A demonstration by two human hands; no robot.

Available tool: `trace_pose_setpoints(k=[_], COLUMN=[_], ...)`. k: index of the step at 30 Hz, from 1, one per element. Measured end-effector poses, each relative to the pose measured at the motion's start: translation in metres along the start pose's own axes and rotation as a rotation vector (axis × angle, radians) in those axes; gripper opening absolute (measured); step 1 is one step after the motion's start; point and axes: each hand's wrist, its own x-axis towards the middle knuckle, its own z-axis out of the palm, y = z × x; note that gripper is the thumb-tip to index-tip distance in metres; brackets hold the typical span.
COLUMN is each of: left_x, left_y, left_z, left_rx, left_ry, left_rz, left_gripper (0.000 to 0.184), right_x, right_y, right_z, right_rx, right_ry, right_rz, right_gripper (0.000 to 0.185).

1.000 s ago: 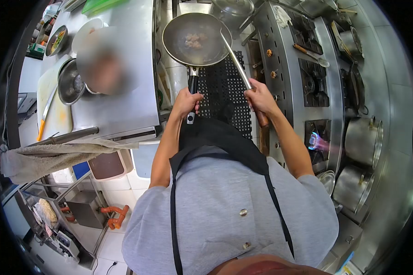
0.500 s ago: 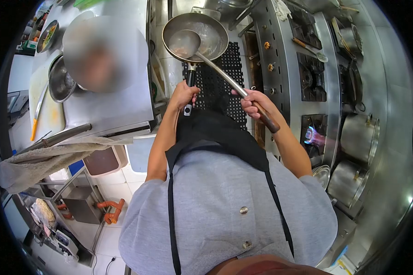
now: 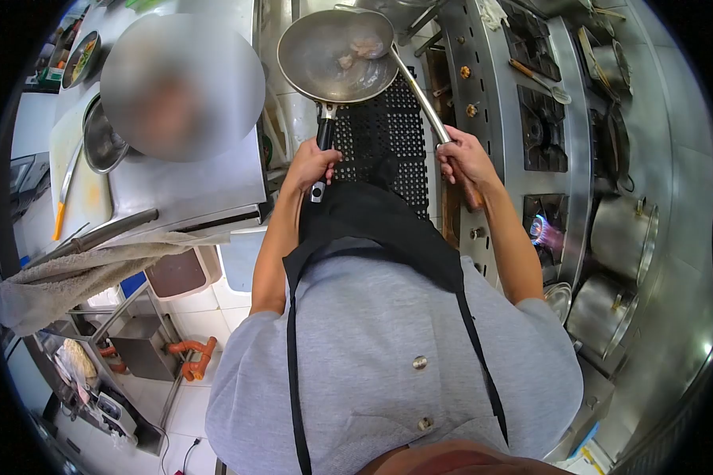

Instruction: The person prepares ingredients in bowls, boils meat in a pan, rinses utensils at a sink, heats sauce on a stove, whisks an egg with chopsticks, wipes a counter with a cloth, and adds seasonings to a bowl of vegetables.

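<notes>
My left hand (image 3: 314, 164) is wrapped round the black handle of a frying pan (image 3: 317, 63), which is held up over the black floor mat (image 3: 396, 142). Small pieces of pinkish food (image 3: 364, 49) lie in the far right part of the pan. My right hand (image 3: 466, 158) grips the long steel and wood handle of a ladle (image 3: 424, 99). The handle reaches the pan's right rim; its bowl is hard to make out beside the food.
On the right, a stove (image 3: 507, 142) has a lit burner (image 3: 539, 229) and a slotted spoon (image 3: 561, 95). Large pots (image 3: 622, 237) stand beyond. The left steel counter (image 3: 214, 178) holds a metal bowl (image 3: 103, 138), a knife (image 3: 69, 186) and a cutting board (image 3: 95, 198).
The ladle has swung from the pan's left side to its right rim, and my right hand has moved slightly right. The food now shows at the far right. The pan has shifted slightly.
</notes>
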Motion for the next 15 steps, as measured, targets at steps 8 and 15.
trace_pose_setpoints(k=[8,15], left_x=[0.008,0.010], left_y=[-0.005,-0.018], left_z=[-0.003,-0.006], left_rx=[-0.006,-0.011], left_ry=[0.020,0.034], left_rz=[-0.030,-0.040], left_gripper=[0.015,0.014], right_x=[0.003,-0.024], right_y=[0.025,0.037], right_z=[-0.008,0.006], right_rx=[0.164,0.312], right_ry=[-0.177,-0.328], right_rz=[0.140,0.240], right_gripper=[0.042,0.049])
